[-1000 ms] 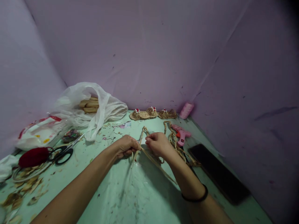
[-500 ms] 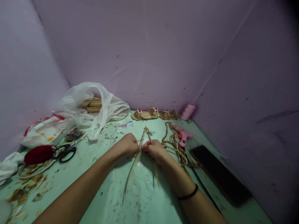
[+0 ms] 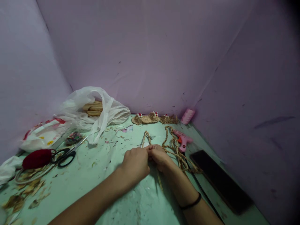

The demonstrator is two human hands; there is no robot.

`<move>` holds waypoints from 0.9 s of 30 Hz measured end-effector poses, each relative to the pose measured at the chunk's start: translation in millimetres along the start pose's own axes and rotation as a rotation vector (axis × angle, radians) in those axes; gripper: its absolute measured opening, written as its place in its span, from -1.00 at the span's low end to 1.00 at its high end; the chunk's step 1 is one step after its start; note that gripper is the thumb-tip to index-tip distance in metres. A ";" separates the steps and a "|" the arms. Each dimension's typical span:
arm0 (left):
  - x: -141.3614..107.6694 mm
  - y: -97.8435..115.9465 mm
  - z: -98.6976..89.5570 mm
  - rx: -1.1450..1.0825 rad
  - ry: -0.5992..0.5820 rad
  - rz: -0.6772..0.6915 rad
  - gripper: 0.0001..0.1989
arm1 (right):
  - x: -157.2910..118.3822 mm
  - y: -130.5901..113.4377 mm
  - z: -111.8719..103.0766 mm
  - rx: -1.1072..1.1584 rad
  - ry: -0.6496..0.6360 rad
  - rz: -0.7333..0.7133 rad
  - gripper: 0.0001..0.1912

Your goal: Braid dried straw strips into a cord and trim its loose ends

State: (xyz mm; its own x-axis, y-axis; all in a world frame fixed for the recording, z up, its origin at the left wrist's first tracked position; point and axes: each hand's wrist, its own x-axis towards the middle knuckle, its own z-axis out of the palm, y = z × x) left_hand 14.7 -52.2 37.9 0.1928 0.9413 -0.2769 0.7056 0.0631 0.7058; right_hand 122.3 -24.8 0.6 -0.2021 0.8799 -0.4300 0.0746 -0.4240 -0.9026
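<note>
A short braided cord of tan plant fibre [image 3: 147, 135] makes a narrow loop on the table, just beyond my hands. My right hand [image 3: 159, 155] pinches the cord's near end between thumb and forefinger. Loose fibre strands [image 3: 160, 182] hang below that hand. My left hand [image 3: 136, 162] is closed against the right fingertips, back of the hand upward. It grips fibre strands at the same spot, though its fingers mostly hide them. A longer tangle of braided cord [image 3: 174, 145] lies right of my right hand.
On the right are a pink glue gun [image 3: 184, 139], a dark flat phone-like slab [image 3: 220, 181] and a pink thread spool [image 3: 187, 116]. Woven slippers [image 3: 146, 119] line the back wall. Leftward lie black-handled scissors [image 3: 67, 158], a dark red yarn ball [image 3: 37, 158] and a plastic bag [image 3: 106, 109].
My left hand has moved right and nearer to me, turning its back upward against the right fingers. The long strand that stretched below it is now hidden. My right hand stays pinched.
</note>
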 end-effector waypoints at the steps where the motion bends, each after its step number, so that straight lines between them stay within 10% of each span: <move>1: 2.8 -0.8 -9.7 0.072 0.034 0.000 -0.97 | -0.7 -1.5 -1.3 0.010 -0.023 0.009 -0.91; 5: 18.4 -9.5 -39.5 -0.060 0.089 -0.118 -0.87 | -4.8 -7.6 -6.4 0.041 -0.089 0.033 -0.96; 12: 38.1 -29.2 -18.9 -0.600 -0.346 -0.271 -0.90 | -0.9 -4.7 -10.4 -0.061 -0.098 -0.020 -0.94; 18: 43.4 -33.8 -11.3 -0.460 -0.221 -0.319 -0.93 | 9.1 3.9 -11.0 -0.258 -0.012 -0.137 -0.89; 23: 39.6 -28.9 -4.6 -0.471 -0.122 -0.280 -0.89 | -0.6 -0.9 -8.5 -0.856 0.133 -0.382 -0.82; 27: 36.4 -24.1 -1.1 -0.489 -0.080 -0.274 -0.84 | -20.1 -16.1 -2.3 -1.085 0.251 -0.300 -0.80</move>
State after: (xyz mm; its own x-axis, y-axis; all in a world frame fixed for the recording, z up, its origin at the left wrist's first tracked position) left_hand 4.0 -19.1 11.5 0.1122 0.8421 -0.5275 0.3430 0.4654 0.8159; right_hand 127.4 -35.1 23.8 -0.1631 0.9836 -0.0772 0.8814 0.1101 -0.4593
